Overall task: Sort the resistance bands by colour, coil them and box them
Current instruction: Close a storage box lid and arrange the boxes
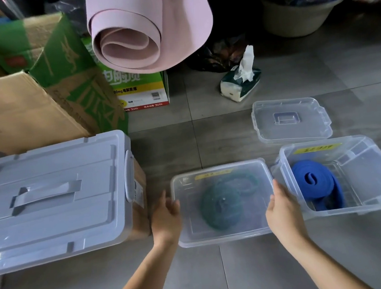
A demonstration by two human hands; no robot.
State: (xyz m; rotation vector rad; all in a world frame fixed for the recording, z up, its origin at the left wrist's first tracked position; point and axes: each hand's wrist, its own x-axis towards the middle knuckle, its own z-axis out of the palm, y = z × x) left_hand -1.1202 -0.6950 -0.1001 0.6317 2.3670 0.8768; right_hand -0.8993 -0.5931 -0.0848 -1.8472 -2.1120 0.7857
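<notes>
**Both hands on the green-band box, blue band boxed beside it**

Two bare forearms reach in from the bottom edge over the grey tiled floor (241,275). The left hand (166,217) and right hand (282,212) are set apart, one at each short side of the lidded clear box (224,236), which stands on the floor between them. The fingers of each hand curl onto the box's edge and the thumbs point up, so each hand holds its own side. Through the hazy lid the green bands (219,204) show as a flat coil in the middle of the box, with a looser loop behind it. A yellow label sits at the far edge.

Just right of this box, close beside it, stands the open clear box (374,175), which also bears a yellow label on its far wall. The blue band (313,180) lies coiled in its left half, and one end of the band trails towards the near wall.

To the left a large grey storage bin (52,196) rests with its lid shut and its handle folded flat; brown cardboard shows at its right side.

Beyond the two clear boxes a loose clear lid (290,122) lies flat on the floor. Farther back sits a soft tissue pack (240,85) with a sheet sticking up. A rolled pink mat (148,31) lies across green-printed cardboard cartons (60,63), and a round beige basket (296,19) stands at the far right.
</notes>
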